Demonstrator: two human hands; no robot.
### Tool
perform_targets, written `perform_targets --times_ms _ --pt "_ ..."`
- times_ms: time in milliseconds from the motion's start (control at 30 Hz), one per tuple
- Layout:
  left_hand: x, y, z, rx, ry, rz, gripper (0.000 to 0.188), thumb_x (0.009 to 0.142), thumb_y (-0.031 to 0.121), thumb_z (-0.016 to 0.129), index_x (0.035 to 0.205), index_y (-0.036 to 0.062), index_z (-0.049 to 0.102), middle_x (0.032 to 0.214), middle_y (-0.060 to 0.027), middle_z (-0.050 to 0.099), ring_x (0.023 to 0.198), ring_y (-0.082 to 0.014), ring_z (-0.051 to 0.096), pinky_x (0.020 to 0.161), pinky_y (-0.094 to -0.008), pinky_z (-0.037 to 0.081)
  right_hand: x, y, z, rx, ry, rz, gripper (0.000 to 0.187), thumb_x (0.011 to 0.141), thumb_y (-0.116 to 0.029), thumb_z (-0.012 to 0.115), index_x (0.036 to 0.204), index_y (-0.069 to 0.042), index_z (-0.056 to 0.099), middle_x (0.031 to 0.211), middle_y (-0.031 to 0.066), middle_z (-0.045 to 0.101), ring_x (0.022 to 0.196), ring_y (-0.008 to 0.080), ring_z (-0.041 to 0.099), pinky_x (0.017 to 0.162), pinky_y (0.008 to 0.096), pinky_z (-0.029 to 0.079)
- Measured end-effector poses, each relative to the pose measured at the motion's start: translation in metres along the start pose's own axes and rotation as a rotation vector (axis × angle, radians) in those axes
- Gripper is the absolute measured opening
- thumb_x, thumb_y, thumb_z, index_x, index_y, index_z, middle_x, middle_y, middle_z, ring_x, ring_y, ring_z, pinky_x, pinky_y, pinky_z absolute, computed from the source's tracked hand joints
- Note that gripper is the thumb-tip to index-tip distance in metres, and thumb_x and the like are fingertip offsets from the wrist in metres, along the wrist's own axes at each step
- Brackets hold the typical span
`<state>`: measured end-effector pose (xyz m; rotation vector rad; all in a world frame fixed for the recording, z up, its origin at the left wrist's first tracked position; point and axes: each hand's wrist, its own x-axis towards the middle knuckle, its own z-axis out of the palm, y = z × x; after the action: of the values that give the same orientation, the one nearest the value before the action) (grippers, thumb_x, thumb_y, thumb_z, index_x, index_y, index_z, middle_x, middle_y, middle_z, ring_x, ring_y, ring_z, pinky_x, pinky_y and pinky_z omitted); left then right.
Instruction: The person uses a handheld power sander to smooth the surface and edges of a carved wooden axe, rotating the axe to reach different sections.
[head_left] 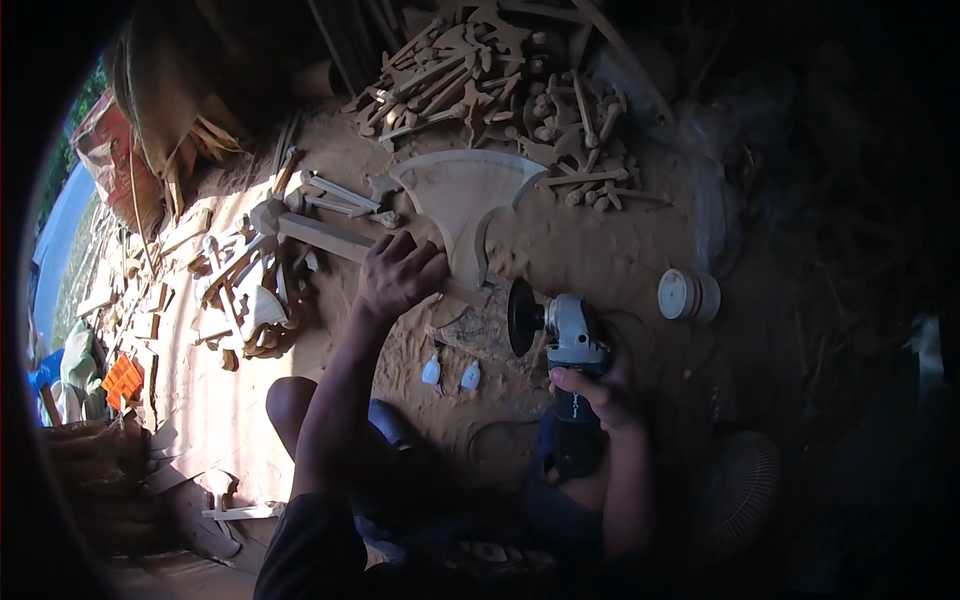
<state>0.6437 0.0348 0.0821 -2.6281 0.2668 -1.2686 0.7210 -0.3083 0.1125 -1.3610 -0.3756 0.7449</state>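
My left hand [402, 275] is closed around a long pale wooden bar [325, 236] with a chunky faceted knob at its far-left end. The bar's other end comes out past my knuckles, close to the grinder's disc but apart from it. My right hand [598, 392] grips the dark body of an angle grinder [577, 335], whose black round disc [522, 318] stands upright, facing left. Whether the disc is spinning I cannot tell. Just beyond my left hand lies a fan-shaped wooden board [468, 190] with a narrow stem. Under the bar's near end sits a rough block [475, 330].
A heap of small wooden pieces [455, 80] lies at the back, and another pile [245, 290] in sunlight at left. Two small white tags [431, 372] rest on the dusty ground before me. A white round container [688, 296] lies at right; a round fan guard [738, 490] nearer.
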Motion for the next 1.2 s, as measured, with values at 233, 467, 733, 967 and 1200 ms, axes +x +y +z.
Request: perform_targets --times_ms 233,467,733,967,1200 --pt "0.004 -0.001 -0.001 -0.008 -0.029 0.012 0.032 0.069 0.029 0.07 0.098 0.018 0.072 0.082 0.0051 0.062 0.075 -0.0169 0.059 0.063 -0.0313 0.05 0.01 0.006 0.007 -0.041 -0.086 -0.085 0.064 0.074 -0.009 0.087 0.131 -0.006 0.057 0.104 0.0016 0.066 0.091 0.0121 0.066 0.084 0.0308 0.055" --pt "0.002 0.0 0.0 -0.007 0.012 0.046 0.026 0.067 0.03 0.07 0.089 0.0167 0.068 0.08 0.0041 0.061 0.072 -0.017 0.058 0.06 -0.0327 0.046 0.009 0.013 0.009 -0.114 -0.02 -0.09 0.065 0.076 -0.012 0.087 0.132 -0.005 0.056 0.105 0.0021 0.065 0.091 0.0117 0.065 0.084 0.0305 0.055" --pt "0.009 0.003 -0.002 0.004 0.05 0.04 0.025 0.067 0.03 0.07 0.087 0.0159 0.066 0.083 0.003 0.064 0.072 -0.0174 0.059 0.06 -0.0337 0.045 0.003 0.007 0.003 -0.107 0.017 -0.105 0.065 0.076 -0.012 0.088 0.133 -0.004 0.056 0.105 0.0031 0.066 0.091 0.0126 0.067 0.083 0.031 0.056" --pt "0.013 0.0 -0.014 -0.311 0.273 -0.438 0.014 0.071 0.01 0.075 0.08 0.0088 0.064 0.073 -0.0019 0.062 0.059 -0.0233 0.059 0.051 -0.0342 0.043 0.003 0.012 -0.029 0.133 0.222 -0.018 0.044 0.086 -0.02 0.079 0.121 -0.001 0.061 0.098 0.0125 0.07 0.077 0.0237 0.072 0.072 0.0406 0.062" --pt "-0.013 -0.01 0.007 -1.079 0.581 -1.249 0.021 0.098 0.016 0.071 0.081 0.0039 0.066 0.065 0.0044 0.053 0.059 -0.0054 0.052 0.05 -0.0281 0.04 0.007 0.013 -0.08 0.623 0.239 -0.058 0.048 0.1 -0.042 0.065 0.12 0.001 0.056 0.106 0.0149 0.066 0.091 0.0272 0.066 0.082 0.0434 0.057"
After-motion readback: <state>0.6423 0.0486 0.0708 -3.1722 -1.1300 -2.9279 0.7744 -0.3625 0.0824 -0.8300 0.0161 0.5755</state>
